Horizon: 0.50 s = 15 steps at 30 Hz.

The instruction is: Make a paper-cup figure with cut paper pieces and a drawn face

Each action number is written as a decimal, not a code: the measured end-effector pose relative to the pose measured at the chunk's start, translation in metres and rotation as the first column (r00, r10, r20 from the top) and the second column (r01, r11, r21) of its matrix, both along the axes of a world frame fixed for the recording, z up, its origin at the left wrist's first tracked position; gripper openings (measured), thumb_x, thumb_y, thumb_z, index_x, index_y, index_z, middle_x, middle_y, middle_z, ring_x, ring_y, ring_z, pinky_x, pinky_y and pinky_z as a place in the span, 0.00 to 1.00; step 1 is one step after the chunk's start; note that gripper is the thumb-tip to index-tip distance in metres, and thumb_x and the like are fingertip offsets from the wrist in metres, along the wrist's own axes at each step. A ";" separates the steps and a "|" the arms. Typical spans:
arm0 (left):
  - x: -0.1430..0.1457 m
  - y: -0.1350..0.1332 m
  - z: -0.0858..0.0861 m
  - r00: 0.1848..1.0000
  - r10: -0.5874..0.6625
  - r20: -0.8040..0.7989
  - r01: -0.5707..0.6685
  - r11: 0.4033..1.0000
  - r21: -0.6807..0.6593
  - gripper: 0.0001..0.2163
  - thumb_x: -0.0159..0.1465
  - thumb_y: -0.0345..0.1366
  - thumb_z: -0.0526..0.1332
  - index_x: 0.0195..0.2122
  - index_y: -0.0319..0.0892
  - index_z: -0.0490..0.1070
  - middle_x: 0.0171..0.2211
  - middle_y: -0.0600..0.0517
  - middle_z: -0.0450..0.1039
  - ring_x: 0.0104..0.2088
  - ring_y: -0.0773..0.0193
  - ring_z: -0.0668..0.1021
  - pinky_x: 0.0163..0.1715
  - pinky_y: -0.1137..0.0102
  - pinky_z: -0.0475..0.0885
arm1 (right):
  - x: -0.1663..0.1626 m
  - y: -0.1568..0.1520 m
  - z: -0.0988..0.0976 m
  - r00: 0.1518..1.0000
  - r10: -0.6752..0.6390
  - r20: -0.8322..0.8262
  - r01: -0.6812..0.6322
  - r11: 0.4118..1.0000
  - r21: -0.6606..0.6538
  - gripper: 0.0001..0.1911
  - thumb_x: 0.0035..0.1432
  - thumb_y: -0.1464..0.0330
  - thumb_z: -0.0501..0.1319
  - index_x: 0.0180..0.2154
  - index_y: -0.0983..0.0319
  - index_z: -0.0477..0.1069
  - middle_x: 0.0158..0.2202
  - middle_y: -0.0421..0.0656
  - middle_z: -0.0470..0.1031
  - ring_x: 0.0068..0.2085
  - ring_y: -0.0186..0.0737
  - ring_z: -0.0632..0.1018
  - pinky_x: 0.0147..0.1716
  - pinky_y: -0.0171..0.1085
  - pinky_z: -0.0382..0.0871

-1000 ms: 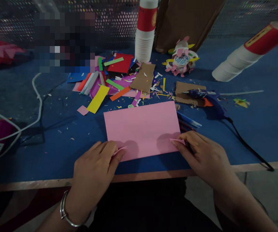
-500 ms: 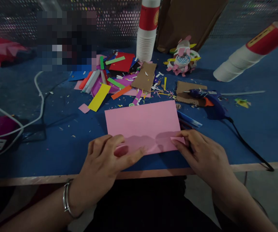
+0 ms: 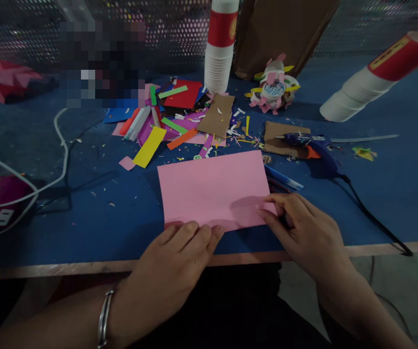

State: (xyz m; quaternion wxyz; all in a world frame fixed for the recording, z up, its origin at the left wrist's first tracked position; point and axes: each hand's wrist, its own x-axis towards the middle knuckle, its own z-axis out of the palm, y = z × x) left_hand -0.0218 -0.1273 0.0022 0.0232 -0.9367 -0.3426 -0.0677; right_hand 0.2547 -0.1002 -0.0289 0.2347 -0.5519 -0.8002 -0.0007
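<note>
A rectangular sheet of pink paper (image 3: 212, 189) lies in front of me near the table's front edge. My left hand (image 3: 183, 261) is at its near edge, with the fingers close together and bent over that edge. My right hand (image 3: 299, 230) pinches the near right corner between thumb and forefinger. The undersides of the left fingers are hidden. Just beyond the sheet's right side lies a blue pen-like stick (image 3: 285, 178), partly covered by the paper.
Coloured paper scraps, a yellow strip (image 3: 150, 147) and cardboard (image 3: 217, 116) lie beyond the sheet. A glue gun (image 3: 321, 155) rests right, its cord over the front edge. Paper cup stacks (image 3: 217, 68) and a paper craft (image 3: 274, 89) stand behind. A power strip (image 3: 1, 201) sits left.
My left hand has gone from spread fingers on the sheet to closed fingers along its near edge. The small upturned flap at my right fingers now lies lower.
</note>
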 end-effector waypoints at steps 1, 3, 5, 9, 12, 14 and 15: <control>0.004 -0.003 0.000 1.000 0.003 0.004 -0.003 1.000 0.016 0.28 0.63 0.17 0.50 0.63 0.32 0.69 0.52 0.47 0.77 0.51 0.54 0.71 0.51 0.62 0.65 | 0.000 0.000 0.000 1.000 0.001 -0.004 -0.001 1.000 0.001 0.10 0.70 0.62 0.60 0.47 0.61 0.73 0.36 0.44 0.79 0.33 0.40 0.79 0.33 0.39 0.69; 0.010 -0.009 -0.001 1.000 0.009 0.001 -0.009 0.999 0.033 0.25 0.64 0.18 0.49 0.62 0.28 0.69 0.52 0.44 0.77 0.50 0.54 0.71 0.51 0.62 0.66 | 0.000 -0.001 0.000 1.000 0.007 -0.012 -0.007 1.000 -0.002 0.10 0.70 0.63 0.60 0.47 0.62 0.73 0.35 0.43 0.78 0.32 0.40 0.78 0.32 0.39 0.68; 0.015 -0.013 -0.004 0.998 0.056 -0.012 -0.056 0.998 0.018 0.25 0.66 0.20 0.49 0.64 0.27 0.67 0.53 0.43 0.76 0.50 0.53 0.71 0.49 0.61 0.67 | 0.000 -0.002 0.001 1.000 0.011 -0.019 -0.011 1.000 -0.005 0.10 0.70 0.63 0.60 0.47 0.62 0.73 0.35 0.44 0.77 0.32 0.40 0.77 0.32 0.39 0.68; 0.022 -0.019 -0.011 0.987 0.160 0.018 -0.160 0.987 -0.012 0.29 0.66 0.22 0.54 0.69 0.37 0.61 0.52 0.43 0.73 0.49 0.50 0.71 0.47 0.56 0.68 | 0.000 -0.003 0.001 0.999 0.018 -0.037 -0.017 1.000 0.011 0.09 0.70 0.64 0.60 0.48 0.62 0.73 0.38 0.45 0.76 0.36 0.41 0.78 0.35 0.40 0.71; 0.025 -0.020 -0.014 0.969 0.228 0.098 -0.221 0.972 -0.079 0.28 0.66 0.25 0.57 0.69 0.41 0.63 0.50 0.43 0.71 0.47 0.51 0.69 0.47 0.55 0.67 | 0.000 -0.006 0.001 1.000 0.006 -0.022 -0.005 0.998 0.070 0.10 0.69 0.65 0.62 0.49 0.61 0.73 0.44 0.49 0.75 0.43 0.46 0.78 0.42 0.44 0.73; 0.027 -0.021 -0.015 0.953 0.265 0.146 -0.248 0.961 -0.125 0.26 0.69 0.30 0.57 0.69 0.44 0.63 0.50 0.44 0.70 0.46 0.51 0.69 0.47 0.54 0.67 | -0.001 -0.011 0.001 1.000 -0.004 0.010 0.003 0.994 0.114 0.10 0.68 0.67 0.62 0.50 0.61 0.73 0.46 0.51 0.73 0.45 0.49 0.77 0.45 0.47 0.72; 0.028 -0.022 -0.015 0.947 0.279 0.158 -0.259 0.956 -0.139 0.25 0.70 0.34 0.57 0.69 0.45 0.63 0.51 0.44 0.70 0.46 0.51 0.68 0.47 0.54 0.67 | -0.003 -0.015 0.001 0.999 -0.006 0.032 0.002 0.991 0.134 0.11 0.67 0.68 0.63 0.50 0.61 0.73 0.47 0.52 0.73 0.46 0.50 0.76 0.45 0.49 0.71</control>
